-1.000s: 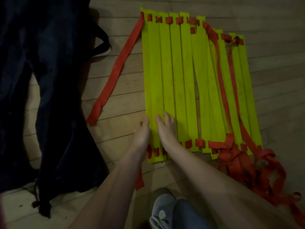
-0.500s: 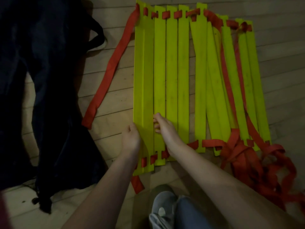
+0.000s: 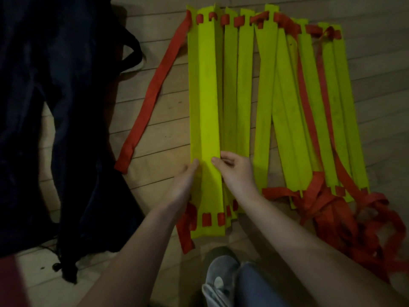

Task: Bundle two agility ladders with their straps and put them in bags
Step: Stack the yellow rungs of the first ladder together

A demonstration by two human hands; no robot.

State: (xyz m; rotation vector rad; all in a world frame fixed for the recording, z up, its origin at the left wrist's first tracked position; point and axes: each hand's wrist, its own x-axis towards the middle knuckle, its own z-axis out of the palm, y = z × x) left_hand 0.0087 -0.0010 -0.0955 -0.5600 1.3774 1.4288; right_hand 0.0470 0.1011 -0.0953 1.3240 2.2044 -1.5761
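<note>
An agility ladder with several yellow-green rungs (image 3: pixel 265 89) joined by red webbing lies spread on the wooden floor. The leftmost rungs (image 3: pixel 207 107) overlap in a small stack. My left hand (image 3: pixel 186 182) presses its fingers against the left edge of that stack. My right hand (image 3: pixel 236 171) grips the stack's right edge with curled fingers. A loose red strap (image 3: pixel 152 94) trails off to the left of the rungs. A tangled heap of red strap (image 3: pixel 345 220) lies at the ladder's lower right. A dark bag (image 3: pixel 55 129) lies on the floor to the left.
My grey shoe (image 3: pixel 219 278) and a blue trouser leg (image 3: pixel 256 286) are at the bottom, just below the stacked rungs. The bag's dark handle loop (image 3: pixel 135 52) lies between bag and strap. Bare floorboards (image 3: pixel 380 41) show at the right.
The leftmost rungs have been pushed together into an overlapping stack. My right hand moved left onto the stack's edge and curled round it; my left hand stayed at its left side.
</note>
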